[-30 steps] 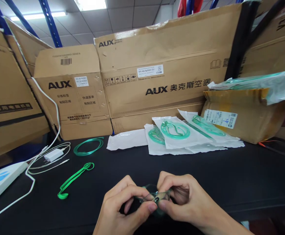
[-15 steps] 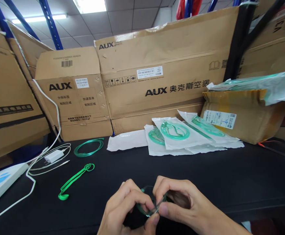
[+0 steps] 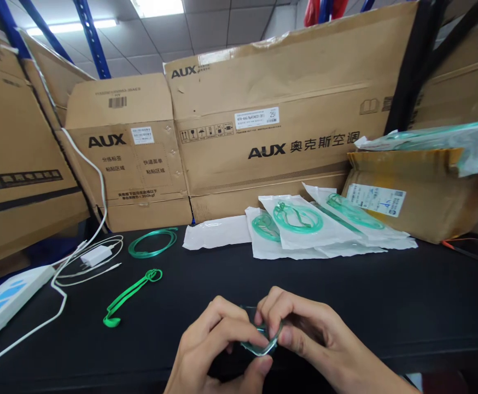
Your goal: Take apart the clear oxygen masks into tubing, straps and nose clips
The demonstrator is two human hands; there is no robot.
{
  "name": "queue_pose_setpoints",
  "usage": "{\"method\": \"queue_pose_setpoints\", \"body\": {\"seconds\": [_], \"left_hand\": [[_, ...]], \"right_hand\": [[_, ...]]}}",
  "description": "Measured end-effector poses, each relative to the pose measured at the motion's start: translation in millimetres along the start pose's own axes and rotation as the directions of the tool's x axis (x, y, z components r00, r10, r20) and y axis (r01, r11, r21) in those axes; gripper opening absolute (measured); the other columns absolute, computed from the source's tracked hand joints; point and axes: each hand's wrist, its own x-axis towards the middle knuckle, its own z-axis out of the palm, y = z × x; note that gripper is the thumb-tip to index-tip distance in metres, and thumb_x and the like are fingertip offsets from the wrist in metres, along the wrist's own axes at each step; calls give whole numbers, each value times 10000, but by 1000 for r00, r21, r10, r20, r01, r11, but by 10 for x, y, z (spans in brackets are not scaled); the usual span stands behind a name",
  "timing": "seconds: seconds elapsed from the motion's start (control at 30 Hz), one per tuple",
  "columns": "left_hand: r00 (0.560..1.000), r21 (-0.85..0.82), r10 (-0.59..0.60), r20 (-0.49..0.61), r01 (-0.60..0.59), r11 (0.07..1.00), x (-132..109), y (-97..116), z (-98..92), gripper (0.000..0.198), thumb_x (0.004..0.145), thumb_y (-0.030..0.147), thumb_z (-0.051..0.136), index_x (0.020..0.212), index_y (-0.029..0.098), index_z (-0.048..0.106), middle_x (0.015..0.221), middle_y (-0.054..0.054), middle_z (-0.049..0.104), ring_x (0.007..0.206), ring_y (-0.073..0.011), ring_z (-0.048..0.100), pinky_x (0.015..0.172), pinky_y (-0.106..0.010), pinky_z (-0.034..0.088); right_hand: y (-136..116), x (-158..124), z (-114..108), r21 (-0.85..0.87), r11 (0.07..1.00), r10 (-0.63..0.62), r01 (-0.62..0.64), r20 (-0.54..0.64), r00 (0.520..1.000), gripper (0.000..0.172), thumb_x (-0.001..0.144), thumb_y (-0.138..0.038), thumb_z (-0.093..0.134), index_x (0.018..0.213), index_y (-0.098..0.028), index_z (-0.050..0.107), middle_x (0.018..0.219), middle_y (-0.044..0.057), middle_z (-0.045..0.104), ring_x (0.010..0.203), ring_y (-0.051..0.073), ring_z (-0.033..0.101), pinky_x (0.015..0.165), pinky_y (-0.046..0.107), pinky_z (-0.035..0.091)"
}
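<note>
Between my hands is a small clear plastic mask [image 3: 268, 348] with a green tint and a curved rim, partly hidden by fingers. My left hand [image 3: 218, 345] grips its near left side, the index finger pressed inside the rim and the thumb below. On the other side my right hand [image 3: 300, 328] pinches the rim between thumb and fingers. To the left on the black table lie a green elastic strap [image 3: 130, 298], knotted into a loop at one end, and a coil of green tubing [image 3: 152, 243].
White-backed packets [image 3: 300, 224] with green tubing lie at the back, beside a flat white packet [image 3: 218, 232]. A cardboard box [image 3: 411, 202] stands at the right. At left are a power strip [image 3: 13, 298], a white charger [image 3: 96, 255] and cables. Large cartons [image 3: 288, 126] wall the back.
The mask has turned in my hands, so its near rim shows more. My left index finger has moved further along the rim. The view has shifted slightly.
</note>
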Motion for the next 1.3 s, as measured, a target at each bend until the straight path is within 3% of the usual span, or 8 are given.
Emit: {"method": "queue_pose_setpoints", "body": {"seconds": [0.27, 0.43, 0.63, 0.97, 1.13, 1.3], "left_hand": [[997, 68, 73, -37, -71, 995, 18, 35, 2, 264, 869, 70, 767, 1052, 234, 669, 867, 16, 615, 706, -127, 597, 691, -252, 501], [994, 81, 58, -88, -51, 995, -32, 55, 71, 195, 909, 105, 723, 1022, 258, 677, 857, 30, 605, 700, -128, 596, 720, -284, 459], [994, 99, 100, -52, -95, 991, -37, 40, 41, 200, 914, 72, 712, 1029, 233, 684, 877, 15, 621, 722, -133, 612, 709, -282, 454], [987, 129, 150, 55, -156, 979, -54, -10, -31, 252, 900, 48, 729, 1052, 243, 674, 896, 17, 607, 682, -118, 571, 690, -272, 471], [994, 62, 68, 81, -73, 995, -22, -1, -48, 205, 945, 139, 754, 1097, 250, 672, 941, 12, 599, 803, -131, 623, 729, -248, 491], [997, -55, 14, 75, -10, 998, 19, -13, -49, 230, 955, 241, 784, 1150, 248, 663, 960, 5, 647, 827, -131, 613, 730, -217, 489]], "right_hand": [[-49, -32, -12, -1, 999, -44, 44, 28, 999, 129, 936, -409, 771, 932, -281, 784, 1075, 49, 681, 1130, 255, 634, 1021, 395, 455], [-45, -25, 6, 5, 998, -57, 57, 27, 998, 123, 920, -375, 795, 841, -283, 809, 966, 41, 701, 1123, 257, 635, 1045, 406, 455], [-84, -5, 24, 18, 999, -28, 28, 4, 1000, 222, 915, -453, 784, 821, -253, 805, 932, 53, 710, 1116, 268, 636, 1041, 403, 470], [-82, -22, 11, 93, 996, -23, 19, 51, 998, 248, 941, -457, 758, 848, -227, 769, 969, 30, 682, 1077, 223, 629, 990, 341, 460], [-90, -38, 14, 78, 997, -3, -2, 68, 998, 251, 915, -464, 787, 881, -223, 723, 1032, 37, 669, 1055, 229, 625, 973, 367, 456], [-74, -20, 35, 37, 999, 11, -12, 13, 1000, 227, 810, -314, 901, 806, -222, 694, 931, 5, 658, 958, 206, 627, 912, 345, 465]]}}
